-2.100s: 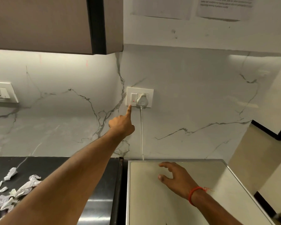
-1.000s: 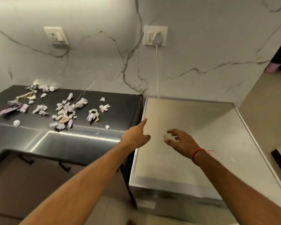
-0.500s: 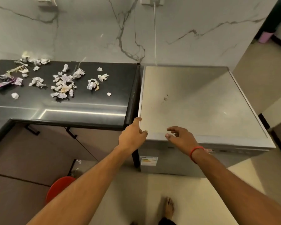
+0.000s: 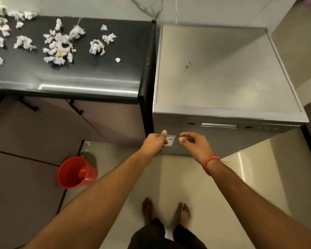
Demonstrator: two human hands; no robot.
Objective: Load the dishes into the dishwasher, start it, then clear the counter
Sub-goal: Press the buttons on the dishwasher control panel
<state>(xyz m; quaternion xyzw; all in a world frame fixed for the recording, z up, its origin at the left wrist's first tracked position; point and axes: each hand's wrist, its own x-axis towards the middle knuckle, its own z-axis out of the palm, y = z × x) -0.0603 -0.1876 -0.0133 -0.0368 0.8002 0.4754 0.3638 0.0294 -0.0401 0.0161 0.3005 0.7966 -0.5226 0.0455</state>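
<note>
Since the earlier frames our view has tipped down from the wall switch to the dishwasher front, and both hands have dropped off its top to hang in front of the door. The left hand (image 4: 155, 141) sits at centre frame with its fingers curled loosely and the thumb up, holding nothing; the right hand (image 4: 194, 143) is just beside it, fingers apart and relaxed, also holding nothing.

The dishwasher (image 4: 223, 126) fills the right half of the frame, door closed. We judge the door rigid and fairly heavy on its hinge, smooth steel that may slip under bare fingers, so the recessed handle (image 4: 218, 125) in the control strip, above and right of our hands, is the place to take hold.

The dark tabletop (image 4: 90, 76) at upper left abuts the machine's left side and carries scattered paper scraps (image 4: 58, 49), light and soft. The floor before the door lies open, apart from our feet; a red bucket (image 4: 76, 172) stands lower left, well apart.
</note>
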